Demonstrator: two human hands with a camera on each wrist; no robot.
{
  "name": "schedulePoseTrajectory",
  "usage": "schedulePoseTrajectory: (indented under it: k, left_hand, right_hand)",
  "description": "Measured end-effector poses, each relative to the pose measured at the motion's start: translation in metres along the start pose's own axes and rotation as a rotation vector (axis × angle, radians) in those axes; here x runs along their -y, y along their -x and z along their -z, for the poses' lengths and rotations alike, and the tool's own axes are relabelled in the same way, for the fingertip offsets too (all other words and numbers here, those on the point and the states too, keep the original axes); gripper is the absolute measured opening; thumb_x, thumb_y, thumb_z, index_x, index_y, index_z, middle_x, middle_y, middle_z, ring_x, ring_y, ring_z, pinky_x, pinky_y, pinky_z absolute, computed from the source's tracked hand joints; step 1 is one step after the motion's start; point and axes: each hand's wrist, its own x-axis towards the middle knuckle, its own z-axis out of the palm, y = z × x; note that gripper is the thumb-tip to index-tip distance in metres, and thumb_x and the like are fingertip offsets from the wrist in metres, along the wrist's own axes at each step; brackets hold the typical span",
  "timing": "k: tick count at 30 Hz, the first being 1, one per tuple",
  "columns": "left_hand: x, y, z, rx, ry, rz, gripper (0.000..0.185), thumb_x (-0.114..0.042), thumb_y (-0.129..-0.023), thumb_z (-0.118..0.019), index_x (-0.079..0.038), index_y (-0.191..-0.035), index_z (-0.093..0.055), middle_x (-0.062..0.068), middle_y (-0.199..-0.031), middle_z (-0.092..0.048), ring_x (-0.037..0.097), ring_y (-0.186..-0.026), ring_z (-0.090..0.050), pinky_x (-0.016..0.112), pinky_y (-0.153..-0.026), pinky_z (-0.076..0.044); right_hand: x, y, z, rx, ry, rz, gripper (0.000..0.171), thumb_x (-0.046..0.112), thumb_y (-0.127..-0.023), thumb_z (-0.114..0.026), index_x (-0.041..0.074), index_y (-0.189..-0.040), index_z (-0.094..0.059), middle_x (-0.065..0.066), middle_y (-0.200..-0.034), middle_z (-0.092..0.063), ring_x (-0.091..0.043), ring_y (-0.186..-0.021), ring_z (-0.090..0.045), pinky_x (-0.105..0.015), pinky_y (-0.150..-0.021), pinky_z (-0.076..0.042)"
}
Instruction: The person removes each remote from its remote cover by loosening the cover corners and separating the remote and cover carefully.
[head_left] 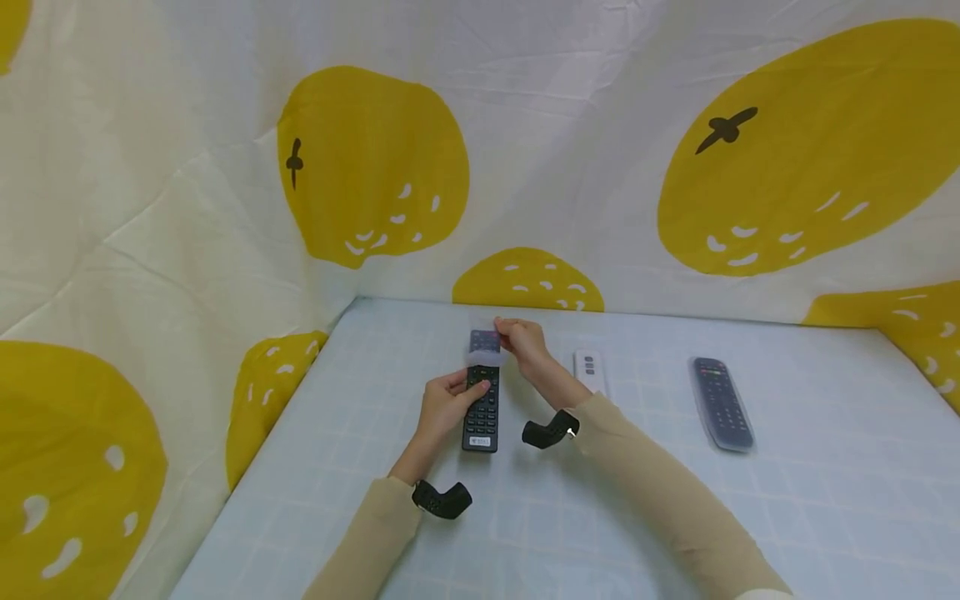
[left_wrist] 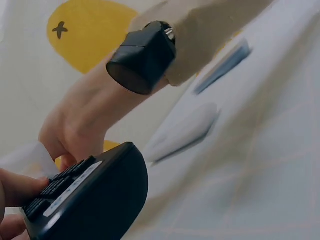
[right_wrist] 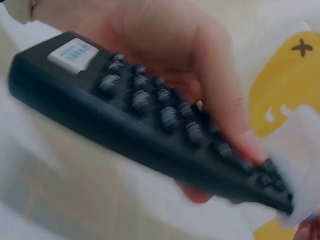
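A black remote control (head_left: 481,427) is held over the table with its keys facing up. My left hand (head_left: 444,405) grips it from the left, thumb across the keys and fingers beneath. Over its far end sits a clear plastic sleeve (head_left: 484,358), bunched at the lower edge; its cloudy film also shows in the right wrist view. At the sleeve's top right corner, my right hand (head_left: 527,343) pinches the film. A white label (right_wrist: 74,55) marks the remote's near end. The left fingers under the remote are mostly hidden.
Behind the right forearm lies a white remote (head_left: 589,367), partly covered. A dark remote in a clear cover (head_left: 722,404) lies farther right on the pale checked tablecloth (head_left: 840,467). A white curtain with yellow fruit shapes (head_left: 555,150) borders the back and left.
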Motion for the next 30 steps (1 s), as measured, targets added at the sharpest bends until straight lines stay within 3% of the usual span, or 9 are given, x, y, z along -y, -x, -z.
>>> schedulePoseTrajectory:
  k: [2,8,10,12,16,20,24,26,30]
  left_hand:
    - [-0.002,0.003,0.0,0.0,-0.008,0.003,0.054,-0.022,-0.085,-0.072,0.006,-0.128,-0.056,0.021,-0.116,-0.067,0.028,-0.101,-0.069,0.037,-0.085,-0.055]
    - [-0.005,0.007,-0.005,0.024,-0.004,-0.019,0.055,-0.02,-0.085,-0.073,0.009,-0.127,-0.055,0.024,-0.117,-0.065,0.031,-0.103,-0.068,0.037,-0.084,-0.056]
    - [-0.004,0.005,-0.006,0.021,0.013,-0.012,0.054,-0.019,-0.085,-0.073,0.01,-0.127,-0.055,0.025,-0.117,-0.064,0.031,-0.103,-0.068,0.036,-0.084,-0.056]
    - [-0.003,0.004,-0.005,-0.005,0.02,-0.008,0.053,-0.017,-0.085,-0.072,0.011,-0.126,-0.055,0.026,-0.116,-0.065,0.031,-0.103,-0.068,0.036,-0.083,-0.056]
    - [-0.001,0.001,0.0,-0.062,0.015,-0.015,0.05,-0.015,-0.085,-0.072,0.011,-0.125,-0.056,0.026,-0.114,-0.065,0.033,-0.103,-0.068,0.037,-0.083,-0.056]
    - [0.002,-0.001,0.003,-0.087,0.012,-0.01,0.047,-0.014,-0.084,-0.073,0.008,-0.124,-0.059,0.024,-0.112,-0.067,0.032,-0.101,-0.069,0.037,-0.081,-0.057]
    - [0.003,-0.002,0.004,-0.059,0.023,-0.023,0.044,-0.012,-0.083,-0.073,0.006,-0.121,-0.062,0.023,-0.11,-0.068,0.031,-0.098,-0.07,0.035,-0.078,-0.057]
    - [0.002,-0.003,0.004,-0.031,0.02,-0.029,0.043,-0.012,-0.084,-0.072,0.006,-0.121,-0.062,0.023,-0.111,-0.068,0.031,-0.099,-0.069,0.035,-0.079,-0.057]
    - [0.001,-0.005,0.004,0.019,0.013,-0.03,0.043,-0.015,-0.085,-0.071,0.006,-0.121,-0.062,0.022,-0.113,-0.068,0.03,-0.101,-0.069,0.034,-0.08,-0.057]
  right_hand:
    - [0.001,0.0,0.0,0.012,0.033,0.012,0.029,0.009,-0.094,-0.059,-0.013,-0.112,-0.062,0.006,-0.072,-0.054,-0.005,-0.065,-0.048,-0.015,-0.061,-0.045]
    - [0.003,-0.005,0.003,-0.021,0.001,-0.017,0.011,0.01,-0.09,-0.063,0.002,-0.082,-0.062,0.004,-0.068,-0.05,-0.008,-0.064,-0.045,-0.018,-0.059,-0.042]
    - [0.003,-0.006,0.004,-0.011,0.003,-0.026,0.012,0.01,-0.09,-0.063,0.004,-0.08,-0.062,0.004,-0.066,-0.05,-0.008,-0.063,-0.045,-0.018,-0.058,-0.041]
    - [0.001,-0.006,0.004,0.026,0.025,-0.029,0.013,0.012,-0.091,-0.063,-0.001,-0.09,-0.066,0.006,-0.065,-0.052,-0.006,-0.062,-0.047,-0.016,-0.059,-0.043]
    - [-0.001,-0.006,0.005,0.148,0.065,-0.041,0.037,0.017,-0.095,-0.059,-0.009,-0.122,-0.059,0.006,-0.072,-0.056,-0.004,-0.067,-0.05,-0.014,-0.062,-0.046]
    - [-0.001,-0.005,0.008,0.311,0.088,-0.113,0.051,0.028,-0.099,-0.051,-0.005,-0.138,-0.044,-0.002,-0.098,-0.055,-0.01,-0.087,-0.052,-0.017,-0.072,-0.047]
    - [-0.002,-0.007,0.007,0.463,0.105,-0.182,0.057,0.036,-0.1,-0.046,0.002,-0.144,-0.035,-0.014,-0.129,-0.047,-0.018,-0.106,-0.047,-0.026,-0.09,-0.043]
    - [-0.003,-0.008,0.005,0.471,0.092,-0.194,0.056,0.035,-0.099,-0.048,0.002,-0.143,-0.037,-0.019,-0.14,-0.044,-0.019,-0.109,-0.046,-0.031,-0.097,-0.04]
    - [-0.001,-0.012,0.002,0.38,0.08,-0.188,0.05,0.025,-0.097,-0.055,0.0,-0.139,-0.045,-0.017,-0.146,-0.046,-0.017,-0.109,-0.05,-0.035,-0.105,-0.037]
